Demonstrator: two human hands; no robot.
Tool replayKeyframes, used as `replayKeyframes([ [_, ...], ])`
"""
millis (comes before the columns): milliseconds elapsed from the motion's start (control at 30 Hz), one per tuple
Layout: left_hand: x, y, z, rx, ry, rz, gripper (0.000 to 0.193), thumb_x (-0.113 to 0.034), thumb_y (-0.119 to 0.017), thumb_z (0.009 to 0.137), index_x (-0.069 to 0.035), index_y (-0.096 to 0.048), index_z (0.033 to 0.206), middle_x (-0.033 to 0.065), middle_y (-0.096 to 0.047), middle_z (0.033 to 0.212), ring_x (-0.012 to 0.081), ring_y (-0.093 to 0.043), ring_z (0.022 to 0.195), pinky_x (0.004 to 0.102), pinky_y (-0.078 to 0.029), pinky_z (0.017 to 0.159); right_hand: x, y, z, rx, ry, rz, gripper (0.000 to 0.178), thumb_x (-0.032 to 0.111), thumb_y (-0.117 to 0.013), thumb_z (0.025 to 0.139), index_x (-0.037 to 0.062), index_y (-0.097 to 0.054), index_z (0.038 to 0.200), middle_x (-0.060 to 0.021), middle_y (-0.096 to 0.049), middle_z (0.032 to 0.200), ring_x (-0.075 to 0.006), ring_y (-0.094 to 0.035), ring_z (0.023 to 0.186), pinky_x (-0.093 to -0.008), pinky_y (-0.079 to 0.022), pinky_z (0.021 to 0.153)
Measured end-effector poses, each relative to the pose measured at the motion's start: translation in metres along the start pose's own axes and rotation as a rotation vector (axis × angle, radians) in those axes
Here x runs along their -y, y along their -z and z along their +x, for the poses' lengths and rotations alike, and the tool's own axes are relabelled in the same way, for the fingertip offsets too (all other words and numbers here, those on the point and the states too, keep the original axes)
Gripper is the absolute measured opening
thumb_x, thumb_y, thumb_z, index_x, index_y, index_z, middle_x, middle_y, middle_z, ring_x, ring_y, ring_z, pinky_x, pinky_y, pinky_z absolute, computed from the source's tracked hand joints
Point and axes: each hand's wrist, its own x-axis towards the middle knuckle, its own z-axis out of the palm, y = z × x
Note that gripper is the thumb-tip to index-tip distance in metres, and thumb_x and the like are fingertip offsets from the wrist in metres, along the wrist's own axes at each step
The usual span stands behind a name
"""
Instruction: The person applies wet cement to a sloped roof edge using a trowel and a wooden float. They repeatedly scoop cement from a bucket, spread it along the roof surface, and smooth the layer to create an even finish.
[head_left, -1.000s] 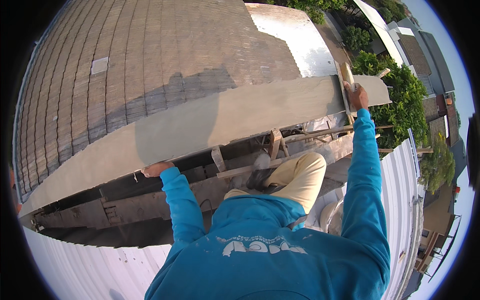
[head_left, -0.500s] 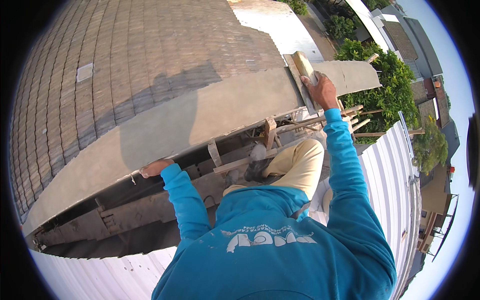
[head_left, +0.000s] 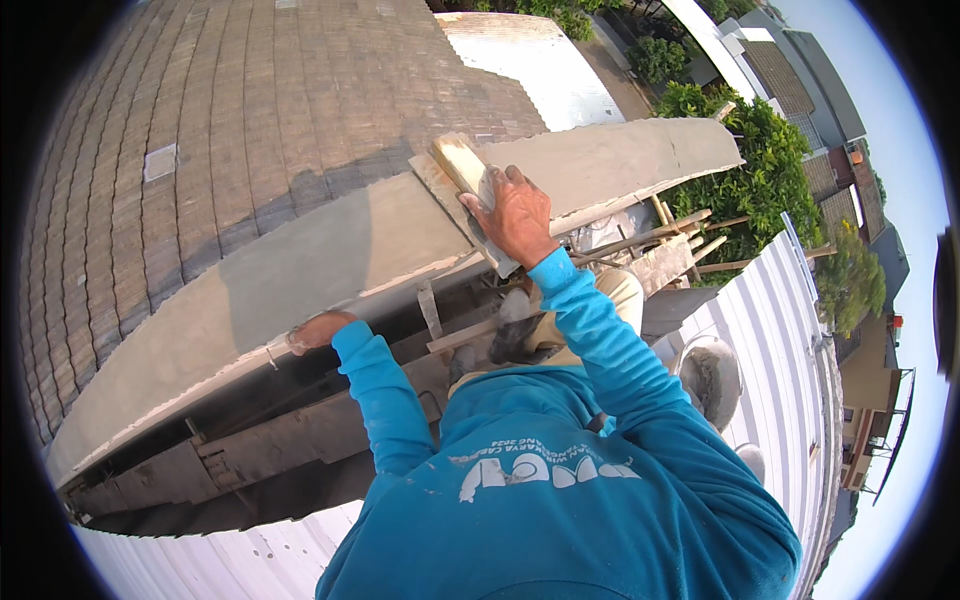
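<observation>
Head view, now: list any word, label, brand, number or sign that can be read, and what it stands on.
Shirt: white print, large letters with smaller lines beside them; wording withheld, and the smaller lines are too small to read surely.
Float: no lettering seen.
Distant buildings: too small to tell.

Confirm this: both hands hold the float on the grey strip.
Not both: the head view shows only the right hand holding the float on the grey strip; the left hand is at the strip's lower edge.
</observation>
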Motion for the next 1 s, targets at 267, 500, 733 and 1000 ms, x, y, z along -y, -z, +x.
replayKeyframes([
  [267,-0.055,0.059,-0.014,0.312,-0.536,1.427,0.031,-0.036,-0.062,0.088,-0.025,-0.069,0.115,-0.0102,-0.063,0.114,0.0102,-0.057,0.103,0.0424,-0.047,0.085,0.049,-0.026,-0.017,0.086,0.204,-0.007,0.051,0.039,-0.069,0.086,-0.0001,-0.058,0.117,-0.0159,-0.056,0.104,-0.0317,-0.061,0.098,-0.0420,-0.054,0.076],
  [500,0.010,-0.023,0.074,0.401,-0.270,1.148,0.028,-0.035,-0.055,0.092,-0.021,-0.067,0.112,-0.0051,-0.065,0.114,0.0166,-0.059,0.104,0.0413,-0.049,0.084,-0.085,0.012,0.024,-0.091,0.014,-0.091,0.050,0.042,-0.072,0.083,-0.0001,-0.063,0.108,-0.0137,-0.062,0.100,-0.0306,-0.064,0.094,-0.0413,-0.055,0.078],
  [733,-0.009,-0.011,0.041,0.121,0.434,-0.307,0.033,-0.038,-0.043,0.093,-0.014,-0.063,0.101,0.0041,-0.063,0.104,0.0217,-0.058,0.093,0.0416,-0.049,0.078,-0.272,0.057,0.046,-0.166,-0.241,-0.254,0.052,0.045,-0.068,0.085,0.0023,-0.063,0.113,-0.0159,-0.063,0.108,-0.0343,-0.064,0.099,-0.0447,-0.053,0.084],
  [1000,-0.032,0.068,0.003,0.020,0.238,-0.840,0.035,-0.027,-0.045,0.094,0.002,-0.063,0.104,0.0158,-0.065,0.109,0.0309,-0.064,0.091,0.0431,-0.058,0.075,-0.445,0.096,0.096,-0.131,-0.397,-0.478,0.060,0.055,-0.061,0.086,0.0029,-0.062,0.117,-0.0185,-0.063,0.116,-0.0377,-0.062,0.106,-0.0478,-0.050,0.090],
])
